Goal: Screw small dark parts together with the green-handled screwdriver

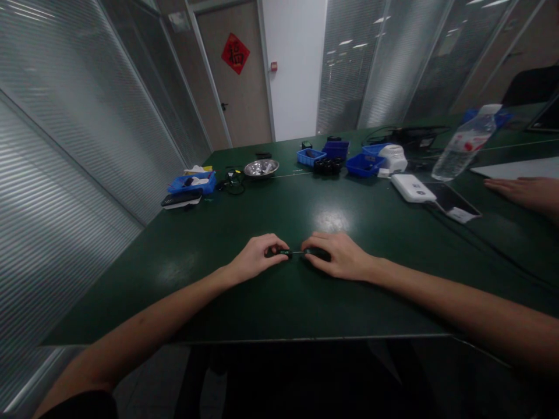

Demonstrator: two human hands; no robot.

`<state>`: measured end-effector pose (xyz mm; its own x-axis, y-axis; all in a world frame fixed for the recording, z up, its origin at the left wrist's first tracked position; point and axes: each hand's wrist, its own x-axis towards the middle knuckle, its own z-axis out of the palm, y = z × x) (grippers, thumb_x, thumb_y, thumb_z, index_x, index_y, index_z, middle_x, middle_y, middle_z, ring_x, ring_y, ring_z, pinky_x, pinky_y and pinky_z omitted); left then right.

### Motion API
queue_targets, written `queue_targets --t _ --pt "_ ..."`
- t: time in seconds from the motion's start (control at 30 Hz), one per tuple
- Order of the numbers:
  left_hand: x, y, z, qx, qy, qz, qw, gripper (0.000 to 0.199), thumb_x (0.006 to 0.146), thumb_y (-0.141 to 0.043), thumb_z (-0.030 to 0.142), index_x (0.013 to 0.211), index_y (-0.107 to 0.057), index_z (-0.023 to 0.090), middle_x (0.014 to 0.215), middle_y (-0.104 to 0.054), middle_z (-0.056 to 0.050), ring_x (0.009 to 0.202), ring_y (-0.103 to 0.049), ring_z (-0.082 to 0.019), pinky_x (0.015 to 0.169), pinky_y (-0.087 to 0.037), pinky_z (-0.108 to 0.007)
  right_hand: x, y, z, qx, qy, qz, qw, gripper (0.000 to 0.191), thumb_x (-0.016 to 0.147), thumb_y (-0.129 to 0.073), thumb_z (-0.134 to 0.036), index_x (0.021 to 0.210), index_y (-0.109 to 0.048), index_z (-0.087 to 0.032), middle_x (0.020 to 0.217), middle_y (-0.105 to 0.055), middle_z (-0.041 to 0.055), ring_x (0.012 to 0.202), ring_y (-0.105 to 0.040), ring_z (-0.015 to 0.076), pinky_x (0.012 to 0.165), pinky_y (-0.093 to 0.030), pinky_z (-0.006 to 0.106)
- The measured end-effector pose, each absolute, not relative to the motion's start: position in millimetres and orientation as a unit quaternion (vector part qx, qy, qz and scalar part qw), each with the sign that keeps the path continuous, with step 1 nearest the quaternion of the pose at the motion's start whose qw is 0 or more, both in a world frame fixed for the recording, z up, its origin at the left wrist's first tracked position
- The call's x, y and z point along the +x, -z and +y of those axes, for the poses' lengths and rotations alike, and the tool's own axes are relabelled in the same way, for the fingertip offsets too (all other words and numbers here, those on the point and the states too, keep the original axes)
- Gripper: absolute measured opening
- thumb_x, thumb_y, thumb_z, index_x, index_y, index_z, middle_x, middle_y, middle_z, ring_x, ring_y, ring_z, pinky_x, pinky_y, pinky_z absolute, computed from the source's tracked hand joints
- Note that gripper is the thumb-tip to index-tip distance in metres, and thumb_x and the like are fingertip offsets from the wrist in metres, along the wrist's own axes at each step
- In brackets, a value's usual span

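Near the front middle of the green table (244,308), my left hand (258,256) is closed round a small black object (285,253) lying low over the tabletop. To its right, my right hand (338,255) grips a black handle (319,254), fingers wrapped over it. A thin metal shaft (297,252) runs between the two black parts, bridging the short gap between my hands. Whether the shaft's left end enters the small black object is too small to tell.
A metal bowl (261,168) and blue bins (365,165) stand toward the back. At the left is a blue tray (192,183) beside a phone (181,198). A water bottle (467,142), a white device (413,188) and another person's hand (526,192) are at the right.
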<state>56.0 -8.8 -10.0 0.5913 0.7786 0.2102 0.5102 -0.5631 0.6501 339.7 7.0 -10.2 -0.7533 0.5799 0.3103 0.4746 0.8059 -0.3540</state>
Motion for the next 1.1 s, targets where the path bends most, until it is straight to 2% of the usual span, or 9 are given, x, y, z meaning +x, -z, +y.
queue_targets --t 0.33,0.6,0.8,0.97,1.1 --pt "54 10 -8 0.857 -0.241 0.367 0.271 0.023 0.098 -0.067 0.034 0.113 -0.074 0.018 0.103 -0.069 -0.007 0.087 -0.061 -0.017 0.076 -0.047 -0.029 340 13 8 -0.267 -0.111 -0.937 0.194 0.03 0.107 -0.049 -0.04 0.125 -0.065 -0.021 0.11 -0.069 0.0073 0.084 -0.065 0.0172 0.072 -0.046 0.03" --pt "59 8 -12 0.862 -0.254 0.33 0.29 0.023 0.099 -0.066 0.032 0.116 -0.075 0.019 0.109 -0.069 -0.007 0.097 -0.064 -0.018 0.086 -0.05 -0.031 331 12 2 -0.258 -0.092 -0.943 0.19 0.033 0.109 -0.045 -0.04 0.129 -0.063 -0.021 0.111 -0.066 0.0083 0.083 -0.066 0.0171 0.069 -0.047 0.03" --pt "60 7 -12 0.855 -0.244 0.344 0.302 0.028 0.099 -0.065 0.035 0.121 -0.074 0.02 0.11 -0.069 -0.008 0.092 -0.063 -0.018 0.08 -0.05 -0.03 328 13 0 -0.271 -0.093 -0.937 0.198 0.033 0.109 -0.045 -0.038 0.13 -0.062 -0.02 0.111 -0.067 0.01 0.085 -0.066 0.0188 0.07 -0.05 0.031" --pt "58 11 -9 0.852 -0.24 0.363 0.291 0.047 0.097 -0.07 0.035 0.141 -0.062 0.023 0.101 -0.067 -0.004 0.085 -0.06 -0.016 0.077 -0.047 -0.028 331 15 5 -0.313 -0.117 -0.911 0.243 0.03 0.107 -0.048 -0.036 0.128 -0.062 -0.021 0.114 -0.068 0.01 0.093 -0.067 0.0211 0.08 -0.052 0.035" --pt "59 12 -8 0.836 -0.247 0.371 0.321 0.067 0.093 -0.074 0.033 0.154 -0.047 0.022 0.104 -0.067 -0.003 0.083 -0.06 -0.014 0.074 -0.047 -0.027 333 14 9 -0.36 -0.109 -0.891 0.254 0.027 0.104 -0.052 -0.036 0.122 -0.065 -0.02 0.109 -0.07 0.009 0.087 -0.066 0.0207 0.076 -0.05 0.034"
